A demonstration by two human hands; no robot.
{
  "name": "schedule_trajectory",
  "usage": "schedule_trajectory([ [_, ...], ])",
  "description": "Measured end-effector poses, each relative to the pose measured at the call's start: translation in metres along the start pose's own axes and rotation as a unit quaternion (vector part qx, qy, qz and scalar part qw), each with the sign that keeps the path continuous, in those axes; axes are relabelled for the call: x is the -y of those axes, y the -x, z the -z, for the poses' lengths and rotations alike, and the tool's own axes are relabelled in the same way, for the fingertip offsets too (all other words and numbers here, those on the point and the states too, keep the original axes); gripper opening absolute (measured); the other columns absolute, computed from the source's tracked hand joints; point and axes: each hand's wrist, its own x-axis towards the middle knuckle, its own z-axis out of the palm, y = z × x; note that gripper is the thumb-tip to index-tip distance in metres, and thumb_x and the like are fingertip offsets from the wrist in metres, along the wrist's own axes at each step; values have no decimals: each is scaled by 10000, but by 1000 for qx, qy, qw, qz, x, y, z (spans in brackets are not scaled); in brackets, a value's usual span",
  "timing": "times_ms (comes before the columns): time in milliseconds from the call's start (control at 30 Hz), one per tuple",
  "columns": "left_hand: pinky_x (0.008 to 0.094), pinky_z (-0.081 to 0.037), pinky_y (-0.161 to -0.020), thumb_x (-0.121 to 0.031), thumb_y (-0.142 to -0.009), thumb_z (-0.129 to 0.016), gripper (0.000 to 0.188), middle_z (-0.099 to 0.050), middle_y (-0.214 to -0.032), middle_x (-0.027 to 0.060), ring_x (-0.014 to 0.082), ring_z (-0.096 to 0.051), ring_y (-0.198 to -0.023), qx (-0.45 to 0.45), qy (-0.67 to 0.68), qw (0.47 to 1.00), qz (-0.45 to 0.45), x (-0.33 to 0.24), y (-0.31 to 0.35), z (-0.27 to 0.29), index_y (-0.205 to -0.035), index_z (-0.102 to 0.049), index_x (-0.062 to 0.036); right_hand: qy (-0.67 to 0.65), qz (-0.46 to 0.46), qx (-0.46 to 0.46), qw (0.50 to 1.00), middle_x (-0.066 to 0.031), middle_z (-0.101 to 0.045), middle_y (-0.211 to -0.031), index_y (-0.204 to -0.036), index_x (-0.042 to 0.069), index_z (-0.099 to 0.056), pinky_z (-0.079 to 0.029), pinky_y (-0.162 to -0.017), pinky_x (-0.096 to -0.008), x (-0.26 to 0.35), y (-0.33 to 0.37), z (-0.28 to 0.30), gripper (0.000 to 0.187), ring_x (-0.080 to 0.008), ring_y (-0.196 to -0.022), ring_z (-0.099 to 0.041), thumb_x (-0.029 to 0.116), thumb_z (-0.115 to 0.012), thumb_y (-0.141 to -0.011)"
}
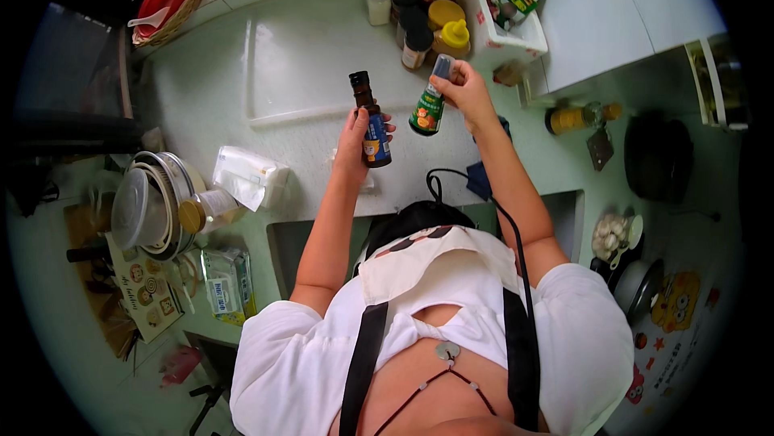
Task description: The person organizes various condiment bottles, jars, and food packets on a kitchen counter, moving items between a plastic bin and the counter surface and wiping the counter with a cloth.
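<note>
- The left hand (355, 139) is closed around the lower body of a dark brown bottle (369, 120) with a blue label, holding it upright above the surface (306, 57).
- The right hand (465, 91) pinches the top of a small green-labelled bottle (428, 107) between its fingertips, so the bottle hangs tilted just beside the brown one, the two not touching.
- The pale surface runs across the upper part of the view, with both held bottles in the air over its near half.
- A stack of metal bowls and lids (153, 204) sits at the left, well apart from the hands.
- A cluster of condiment jars and bottles (419, 12), some with yellow caps, stands at the far edge of the surface, beyond the right hand.
- A white plastic packet (248, 176) lies on the surface near the left hand's side.
</note>
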Motion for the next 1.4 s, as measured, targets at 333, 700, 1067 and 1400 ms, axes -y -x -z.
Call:
schedule_trajectory([
  [333,233,-401,-695,-133,-645,-706,406,-526,-805,7,93,-490,-745,-75,-284,945,-143,-35,-95,20,-991,-512,-50,228,191,17,955,-72,-603,-848,-932,27,-537,-471,-675,-258,15,-38,-39,329,-121,-754,-571,133,-700,-667],
  [700,357,-402,-822,-190,-561,-750,553,-526,-1005,126,272,-500,-924,-137,-535,792,-261,-42,-176,47,-1077,-571,-105,494,351,-24,795,-50,-564,-822,-866,108,-545,-392,-785,-379,35,-90,-65,341,-240,-847,-521,144,-727,-580],
  [1067,361,-454,-763,-125,-541,-741,541,-566,-942,146,285,-563,-850,-67,-504,810,-291,-39,-222,31,-1053,-576,-76,601,379,-76,699,-29,-562,-863,-847,137,-580,-298,-929,-419,24,-121,-63,374,-211,-953,-488,191,-771,-529],
  [1400,368,-436,-807,-84,-559,-716,566,-556,-984,160,309,-542,-922,-51,-518,809,-273,-37,-229,17,-1099,-548,-91,632,352,-75,687,-40,-555,-853,-831,135,-599,-287,-951,-435,6,-125,-58,366,-221,-963,-486,203,-774,-517],
])
